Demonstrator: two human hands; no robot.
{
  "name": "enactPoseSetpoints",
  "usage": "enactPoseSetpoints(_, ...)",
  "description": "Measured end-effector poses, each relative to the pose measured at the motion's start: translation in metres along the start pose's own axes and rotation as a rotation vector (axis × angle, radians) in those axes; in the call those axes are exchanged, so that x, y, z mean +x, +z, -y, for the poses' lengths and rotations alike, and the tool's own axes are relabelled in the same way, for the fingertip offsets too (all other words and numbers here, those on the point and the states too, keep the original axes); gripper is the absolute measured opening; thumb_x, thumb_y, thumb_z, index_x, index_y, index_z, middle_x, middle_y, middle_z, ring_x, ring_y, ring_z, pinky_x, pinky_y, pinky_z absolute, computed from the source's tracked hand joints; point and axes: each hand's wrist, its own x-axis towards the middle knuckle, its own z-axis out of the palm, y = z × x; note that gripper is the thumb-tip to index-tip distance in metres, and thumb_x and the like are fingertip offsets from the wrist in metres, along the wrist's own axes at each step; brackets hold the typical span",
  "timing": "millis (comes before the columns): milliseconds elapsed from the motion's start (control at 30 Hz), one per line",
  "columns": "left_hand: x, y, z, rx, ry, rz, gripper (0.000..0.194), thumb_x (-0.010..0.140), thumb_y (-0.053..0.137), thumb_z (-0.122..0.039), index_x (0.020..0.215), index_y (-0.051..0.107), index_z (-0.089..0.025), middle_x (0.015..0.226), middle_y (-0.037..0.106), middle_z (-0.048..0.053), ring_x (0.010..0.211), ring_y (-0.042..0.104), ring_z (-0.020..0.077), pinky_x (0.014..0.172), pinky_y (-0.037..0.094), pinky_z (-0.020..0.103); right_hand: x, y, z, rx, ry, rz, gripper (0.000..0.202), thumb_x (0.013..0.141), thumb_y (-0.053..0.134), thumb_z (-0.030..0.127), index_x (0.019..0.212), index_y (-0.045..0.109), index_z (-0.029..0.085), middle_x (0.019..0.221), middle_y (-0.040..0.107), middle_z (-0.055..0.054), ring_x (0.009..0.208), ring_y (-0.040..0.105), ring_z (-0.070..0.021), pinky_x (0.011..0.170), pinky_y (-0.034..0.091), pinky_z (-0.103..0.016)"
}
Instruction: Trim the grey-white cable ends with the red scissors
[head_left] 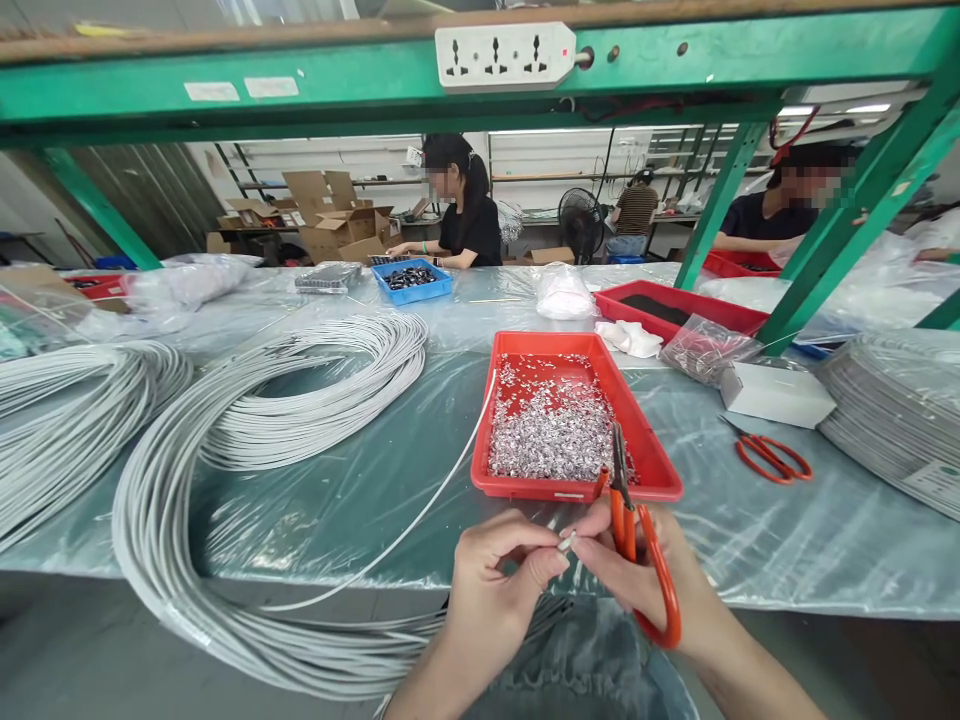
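My left hand [501, 570] is closed, thumb and forefinger pinching the end of a white cable [565, 544] just in front of the red tray. At that same end, the thumb and fingertips of my right hand [637, 565] are pinched together. Orange-handled scissors [624, 510] are also held in my right hand, blades pointing up and away, over the tray's near edge. Whether a small metal piece sits between my fingertips is too small to tell. Beyond my hands, the red tray [486, 480] holds many small silvery metal pieces [551, 435].
Coils of white cable [161, 520] lie at the left, one overhanging the table edge. Another pair of orange-handled scissors [772, 460] lies at right near a white box [776, 393]. A green frame [337, 85] with a power strip [504, 56] crosses above. A co-worker [469, 215] sits opposite behind a blue tray [412, 292].
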Motion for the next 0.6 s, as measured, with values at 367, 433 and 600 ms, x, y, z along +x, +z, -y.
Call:
enactPoseSetpoints(367, -0.0013, -0.0039, 0.0074, 0.22, 0.124, 0.009, 0.01, 0.076, 0.061, -0.014, 0.071, 0.069, -0.013, 0.058, 0.054, 0.002, 0.051, 0.047, 0.0086, 0.049, 0.036, 0.019, 0.0014, -0.0033, 0.0075, 0.009, 0.03, 0.015, 0.02, 0.064, 0.068, 0.019, 0.064, 0.049, 0.013, 0.046, 0.03, 0.008, 0.042, 0.02, -0.0011, 0.039, 0.019, -0.013)
enactPoseSetpoints(433, 0.0, -0.0026, 0.0074, -0.006, -0.079, 0.079, 0.015, 0.076, 0.063, -0.024, 0.066, 0.067, -0.013, 0.056, 0.054, 0.002, 0.047, 0.047, 0.0077, 0.046, 0.036, 0.018, 0.0026, -0.0046, 0.0073, 0.025, 0.024, 0.026, 0.021, 0.063, 0.069, 0.017, 0.065, 0.048, 0.014, 0.047, 0.031, 0.009, 0.041, 0.022, -0.0009, 0.039, 0.024, -0.013)
enactPoseSetpoints(600, 0.0002, 0.0002, 0.0101, -0.645, -0.507, 0.354, 0.035, 0.07, 0.067, -0.046, 0.064, 0.065, -0.011, 0.046, 0.051, 0.0, 0.032, 0.04, 0.0037, 0.034, 0.027, 0.014, 0.0074, -0.0098, 0.0037, 0.079, 0.135, 0.198, 0.026, 0.066, 0.07, 0.028, 0.068, 0.048, 0.014, 0.053, 0.049, 0.002, 0.045, 0.04, -0.0051, 0.045, 0.034, -0.016)
